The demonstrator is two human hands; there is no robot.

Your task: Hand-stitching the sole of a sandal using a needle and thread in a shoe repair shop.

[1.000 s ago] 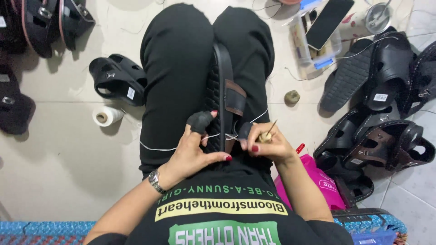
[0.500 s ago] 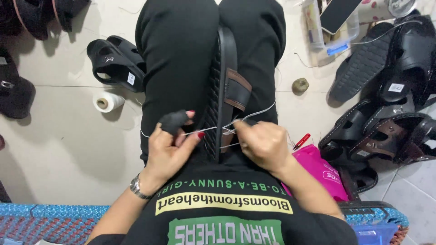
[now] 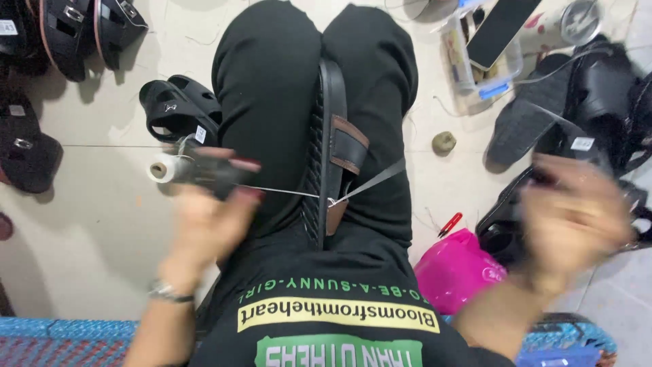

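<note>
Our left hand (image 3: 204,224) grips a dark handle; our blurred right hand (image 3: 577,217) is out wide, grip unclear. Thin thread (image 3: 285,192) runs taut to the sandal (image 3: 333,149) between our knees: stiff sole, best gripped edgewise.

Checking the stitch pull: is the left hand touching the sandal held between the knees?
Apart. The head view shows the left hand out to the side of the sandal, black trouser between them.

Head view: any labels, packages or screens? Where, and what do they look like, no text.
Phone: top right, on a clear plastic box, dark screen, slim black rectangle.
White tag: on black sandal left of the knees, small square.
White tag: on black sandal at right, small rectangle.
White tag: top left corner, on dark footwear.
Pink bag: floor, lower right, crumpled.
</note>
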